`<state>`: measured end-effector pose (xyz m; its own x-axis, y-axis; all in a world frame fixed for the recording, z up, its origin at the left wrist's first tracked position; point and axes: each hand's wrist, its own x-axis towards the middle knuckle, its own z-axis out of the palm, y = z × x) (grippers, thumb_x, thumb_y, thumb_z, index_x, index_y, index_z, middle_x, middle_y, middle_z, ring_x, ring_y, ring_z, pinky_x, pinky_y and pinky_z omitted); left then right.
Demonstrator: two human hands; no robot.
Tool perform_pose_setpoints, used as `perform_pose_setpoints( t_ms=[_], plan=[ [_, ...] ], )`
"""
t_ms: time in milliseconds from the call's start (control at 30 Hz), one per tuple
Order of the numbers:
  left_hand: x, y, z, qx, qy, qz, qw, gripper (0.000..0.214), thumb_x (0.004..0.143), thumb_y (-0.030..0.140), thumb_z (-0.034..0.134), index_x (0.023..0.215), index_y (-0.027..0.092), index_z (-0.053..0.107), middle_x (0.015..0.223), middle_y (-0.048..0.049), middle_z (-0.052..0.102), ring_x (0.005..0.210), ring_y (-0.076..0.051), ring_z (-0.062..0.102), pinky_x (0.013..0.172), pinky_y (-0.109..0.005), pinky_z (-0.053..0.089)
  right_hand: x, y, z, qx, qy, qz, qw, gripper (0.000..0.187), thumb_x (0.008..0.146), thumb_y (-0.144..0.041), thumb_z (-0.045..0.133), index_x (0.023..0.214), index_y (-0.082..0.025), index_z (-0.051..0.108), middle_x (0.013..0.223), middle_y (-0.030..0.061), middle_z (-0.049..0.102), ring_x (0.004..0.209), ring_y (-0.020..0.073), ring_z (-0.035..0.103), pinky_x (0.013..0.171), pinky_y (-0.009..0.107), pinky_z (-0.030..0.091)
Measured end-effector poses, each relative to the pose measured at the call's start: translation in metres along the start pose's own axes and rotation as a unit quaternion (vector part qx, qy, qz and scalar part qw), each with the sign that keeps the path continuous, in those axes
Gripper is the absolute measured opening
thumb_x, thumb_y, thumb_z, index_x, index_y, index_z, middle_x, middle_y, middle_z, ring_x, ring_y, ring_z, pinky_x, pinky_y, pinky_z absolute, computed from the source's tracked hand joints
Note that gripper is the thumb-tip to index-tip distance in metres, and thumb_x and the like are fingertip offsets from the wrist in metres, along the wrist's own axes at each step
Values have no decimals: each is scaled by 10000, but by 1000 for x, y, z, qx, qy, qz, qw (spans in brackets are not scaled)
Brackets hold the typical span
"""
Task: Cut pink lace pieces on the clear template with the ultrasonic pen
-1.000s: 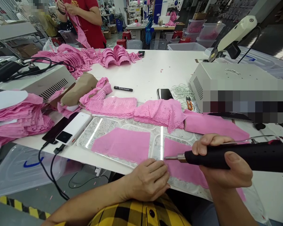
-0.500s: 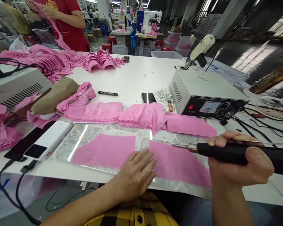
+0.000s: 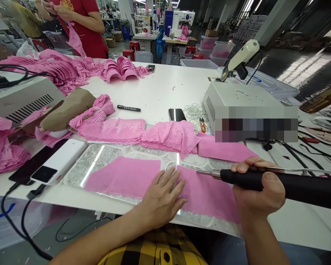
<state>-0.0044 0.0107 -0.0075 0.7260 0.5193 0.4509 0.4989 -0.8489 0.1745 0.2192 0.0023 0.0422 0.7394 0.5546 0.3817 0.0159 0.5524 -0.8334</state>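
Observation:
Two flat pink fabric pieces lie side by side on a clear patterned mat (image 3: 79, 167). My left hand (image 3: 162, 197) rests open on them, fingers spread across the narrow gap between the left piece (image 3: 124, 176) and the right piece (image 3: 206, 197). In my right hand (image 3: 259, 187) is a black-handled tool with a narrow metal tip (image 3: 300, 189), held almost level. Its tip is over the upper edge of the right piece; whether it touches the cloth I cannot tell. Behind them lie stacked pink lace pieces (image 3: 171, 136) and a plain pink stack (image 3: 226, 148).
A grey box unit (image 3: 237, 95) with cables stands at the right. Orange snips (image 3: 202, 125), a phone (image 3: 177, 115) and a marker (image 3: 128, 108) lie mid-table. To the left is a white power bank (image 3: 59, 162). A person in red (image 3: 85, 29) handles pink fabric across the table.
My right hand has moved left with the tool, bringing its tip farther along the right piece's upper edge. My left hand's fingers have spread and shifted slightly. The view has shifted a little.

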Motion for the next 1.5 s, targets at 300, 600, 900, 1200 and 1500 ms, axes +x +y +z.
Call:
perform_pose_setpoints(
  t_ms=[300,600,900,1200,1500],
  plan=[
    [0,0,2,-3,-1,-5,1000,373,975,362,505,1245,123,601,1320,-161,610,1319,-339,498,1032,-502,450,-2,4,-1,-6,-19,1,1000,146,638,-315,573,716,-191,565,720,-9,540,538,119,493,513,316,473],
    [1,-2,1,4,-2,-4,1000,351,964,340,521,1229,132,620,1332,-152,603,1321,-334,495,1037,-493,444,14,-8,-18,4,49,-38,998,172,629,-337,541,700,-183,569,700,0,529,513,116,474,468,292,434],
    [0,-2,0,8,-9,-3,1000,342,963,323,519,1234,142,621,1346,-145,596,1329,-329,488,1054,-496,432,10,-6,-29,-15,51,-40,998,169,654,-343,549,721,-188,564,708,-4,530,525,120,480,487,297,440],
    [-1,-4,4,10,11,0,1000,342,965,290,502,1249,135,615,1353,-146,594,1340,-331,477,1058,-496,428,19,-9,-33,-12,78,-55,995,142,626,-313,537,687,-187,559,692,-4,540,505,116,481,480,296,434],
    [-1,-5,5,16,10,2,1000,347,976,298,476,1248,134,617,1347,-147,598,1337,-328,479,1064,-499,415,23,-13,-54,-37,121,-82,989,170,634,-348,520,686,-187,538,706,1,504,492,111,458,466,300,411]
  ],
)
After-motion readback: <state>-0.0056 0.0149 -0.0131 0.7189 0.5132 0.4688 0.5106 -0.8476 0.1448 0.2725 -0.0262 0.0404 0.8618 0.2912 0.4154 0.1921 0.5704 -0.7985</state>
